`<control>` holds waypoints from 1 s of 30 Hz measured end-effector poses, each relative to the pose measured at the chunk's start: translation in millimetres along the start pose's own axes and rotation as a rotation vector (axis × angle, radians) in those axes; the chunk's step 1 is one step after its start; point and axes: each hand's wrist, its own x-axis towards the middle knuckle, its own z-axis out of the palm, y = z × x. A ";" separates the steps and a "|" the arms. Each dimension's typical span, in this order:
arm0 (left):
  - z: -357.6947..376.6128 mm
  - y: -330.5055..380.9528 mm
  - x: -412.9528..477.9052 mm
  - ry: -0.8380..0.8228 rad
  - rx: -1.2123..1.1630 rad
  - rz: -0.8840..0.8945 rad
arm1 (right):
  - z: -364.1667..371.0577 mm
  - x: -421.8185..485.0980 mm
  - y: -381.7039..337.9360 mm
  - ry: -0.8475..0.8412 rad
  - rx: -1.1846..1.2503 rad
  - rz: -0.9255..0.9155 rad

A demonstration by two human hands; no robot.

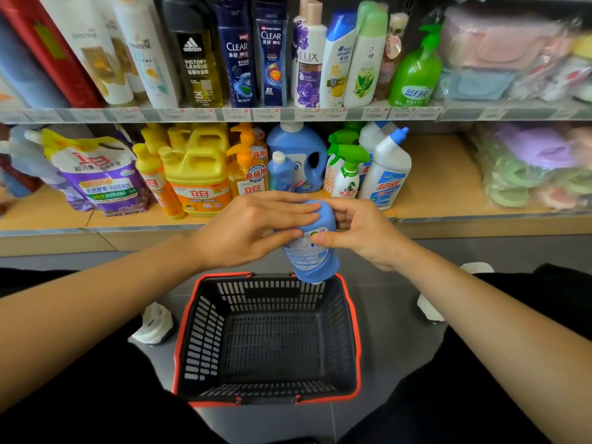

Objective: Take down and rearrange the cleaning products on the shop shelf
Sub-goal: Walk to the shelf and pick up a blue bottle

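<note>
A: Where's the bottle (pixel 312 251)?

B: Off the shelf (pixel 442 174), in the air over the far rim of the basket (pixel 205 334), low end just above that rim. 2 hands on it.

A: Fingers?

B: Left hand (pixel 253 229): fingers close together, laid fairly straight over the upper end, thumb pressed on the label, so it pinches the bottle. Right hand (pixel 358 232): thumb on the label, fingers curled round the far side. I cannot tell which end has the cap.

A: Why 2 hands on 1 small bottle?

B: My guess is they are turning it, or reading the label. It is tilted, label towards the person.

A: And why is the basket there?

B: It sits on the floor between the person's knees, straight under the hands. Likely a holding spot for stock taken down. Nothing in it yet.

A: Beyond the basket?

B: On the shelf are a yellow jug (pixel 198 174), a blue jug (pixel 298 149) and sprays (pixel 347 174), packed upright with labels out. Beyond the basket's right side the board is bare.

A: Progress?

B: Early, I judge. 1 bottle down.
</note>
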 end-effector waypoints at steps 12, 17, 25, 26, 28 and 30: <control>45.3 -32.9 -5.5 0.446 -0.362 -0.571 | -6.4 21.4 31.9 0.131 0.083 0.059; 49.8 -46.1 -15.3 0.385 -0.660 -0.679 | -0.2 20.8 28.8 0.160 0.137 0.086; 69.6 -23.7 -39.5 -0.074 -0.775 -0.784 | 8.2 10.3 0.4 0.250 0.296 0.067; 69.5 -20.3 -40.9 -0.095 -0.785 -0.798 | 7.8 9.7 -5.6 0.264 0.308 0.058; 64.2 -13.7 -41.2 -0.109 -0.816 -0.808 | 7.1 9.3 -17.2 0.300 0.327 0.042; 54.1 -10.1 -37.7 -0.098 -0.888 -0.802 | 7.1 10.1 -27.8 0.336 0.337 0.033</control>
